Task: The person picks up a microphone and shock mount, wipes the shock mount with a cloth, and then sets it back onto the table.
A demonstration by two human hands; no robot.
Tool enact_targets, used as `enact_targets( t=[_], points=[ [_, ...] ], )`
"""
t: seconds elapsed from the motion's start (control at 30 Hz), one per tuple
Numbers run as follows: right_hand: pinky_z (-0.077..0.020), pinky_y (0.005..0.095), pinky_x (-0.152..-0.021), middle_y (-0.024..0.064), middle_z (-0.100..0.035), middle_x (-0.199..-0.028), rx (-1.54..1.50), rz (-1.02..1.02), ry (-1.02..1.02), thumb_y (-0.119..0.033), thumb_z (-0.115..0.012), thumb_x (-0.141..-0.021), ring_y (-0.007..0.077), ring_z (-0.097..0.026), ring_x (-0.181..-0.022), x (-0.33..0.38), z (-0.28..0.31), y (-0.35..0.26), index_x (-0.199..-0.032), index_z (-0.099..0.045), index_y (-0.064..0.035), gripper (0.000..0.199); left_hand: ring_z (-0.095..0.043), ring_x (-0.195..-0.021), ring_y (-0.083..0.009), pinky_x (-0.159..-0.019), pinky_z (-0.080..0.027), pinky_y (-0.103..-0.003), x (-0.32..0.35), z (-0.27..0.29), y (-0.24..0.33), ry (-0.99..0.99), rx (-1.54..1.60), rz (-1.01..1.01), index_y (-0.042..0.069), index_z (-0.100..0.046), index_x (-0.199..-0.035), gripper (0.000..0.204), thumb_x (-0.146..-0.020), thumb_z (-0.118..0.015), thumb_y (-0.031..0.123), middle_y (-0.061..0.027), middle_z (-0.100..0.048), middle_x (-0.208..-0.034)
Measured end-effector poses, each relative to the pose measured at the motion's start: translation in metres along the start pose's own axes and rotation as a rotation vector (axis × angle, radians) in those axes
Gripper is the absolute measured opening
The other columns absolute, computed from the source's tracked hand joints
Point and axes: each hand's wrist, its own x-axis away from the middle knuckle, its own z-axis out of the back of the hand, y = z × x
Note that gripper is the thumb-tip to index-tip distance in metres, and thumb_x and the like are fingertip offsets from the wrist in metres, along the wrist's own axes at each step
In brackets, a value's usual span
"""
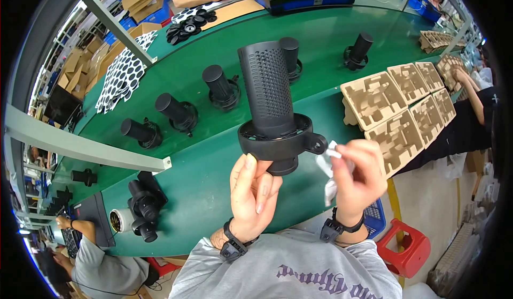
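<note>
A black cylindrical microphone (268, 93) with a perforated grille stands upright before me, set in a round black mount ring (275, 143). My left hand (252, 195) grips it from below, its fingers at the underside of the ring and beside the short base. To the right, my right hand (360, 177) pinches a crumpled white cloth or tissue (329, 184) between thumb and fingers. The cloth is close to the ring's side lug (316, 143); whether they touch, I cannot tell.
Several similar black microphones (216, 83) lie along the green bench (208, 133). Brown moulded pulp trays (374, 99) sit on the right, with a co-worker's arm (470, 88) beyond. More black parts (143, 200) are at lower left. A red stool (406, 248) stands at lower right.
</note>
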Motion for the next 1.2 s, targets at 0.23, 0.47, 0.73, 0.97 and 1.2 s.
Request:
enact_targets(
  t=[0.23, 0.47, 0.73, 0.97, 1.2],
  points=[
    [-0.0395, 0.0282, -0.057, 0.0051, -0.055, -0.080, 0.203, 0.294, 0.010, 0.010, -0.074, -0.057, 0.0183, -0.050, -0.067, -0.014, -0.006, -0.025, -0.090, -0.069, -0.0047, 0.037, -0.029, -0.034, -0.0022, -0.042, -0.025, -0.021, 0.009, -0.012, -0.005, -0.061, -0.120, -0.073, 0.000, -0.054, -0.105, 0.026, -0.100, -0.041, 0.022, -0.0231, -0.060, -0.120],
    [-0.0401, 0.0309, -0.060, 0.0001, -0.056, -0.083, 0.410, 0.466, -0.118, 0.007, -0.074, -0.050, 0.0201, -0.049, -0.071, -0.030, 0.002, -0.031, -0.092, -0.072, -0.0103, 0.046, -0.030, -0.034, -0.0024, -0.043, -0.026, -0.021, 0.013, -0.012, -0.001, -0.151, -0.178, -0.114, -0.002, -0.054, -0.108, 0.028, -0.099, -0.042, 0.022, -0.0247, -0.060, -0.118],
    [-0.0393, 0.0299, -0.058, 0.0007, -0.053, -0.082, 0.331, 0.465, -0.223, 0.013, -0.070, -0.050, 0.0196, -0.049, -0.068, -0.022, 0.013, -0.038, -0.096, -0.070, -0.0063, 0.050, -0.031, -0.035, -0.0021, -0.043, -0.026, -0.021, 0.010, -0.019, -0.001, -0.131, -0.122, -0.139, -0.002, -0.053, -0.112, 0.029, -0.099, -0.040, 0.022, -0.0244, -0.059, -0.121],
    [-0.0389, 0.0287, -0.055, 0.0022, -0.053, -0.082, 0.283, 0.407, -0.134, 0.015, -0.070, -0.053, 0.0182, -0.048, -0.064, -0.012, 0.001, -0.038, -0.095, -0.070, -0.0031, 0.046, -0.031, -0.036, -0.0019, -0.044, -0.026, -0.021, 0.012, -0.027, -0.006, -0.150, -0.105, -0.150, 0.000, -0.052, -0.115, 0.030, -0.100, -0.040, 0.023, -0.0230, -0.058, -0.122],
    [-0.0369, 0.0277, -0.052, 0.0025, -0.053, -0.082, 0.279, 0.438, -0.087, 0.013, -0.068, -0.050, 0.0178, -0.046, -0.064, -0.010, 0.007, -0.042, -0.093, -0.069, -0.0020, 0.046, -0.031, -0.036, -0.0023, -0.044, -0.027, -0.020, 0.015, -0.031, -0.008, -0.135, -0.101, -0.159, 0.001, -0.053, -0.113, 0.029, -0.100, -0.041, 0.023, -0.0206, -0.060, -0.120]
  ],
)
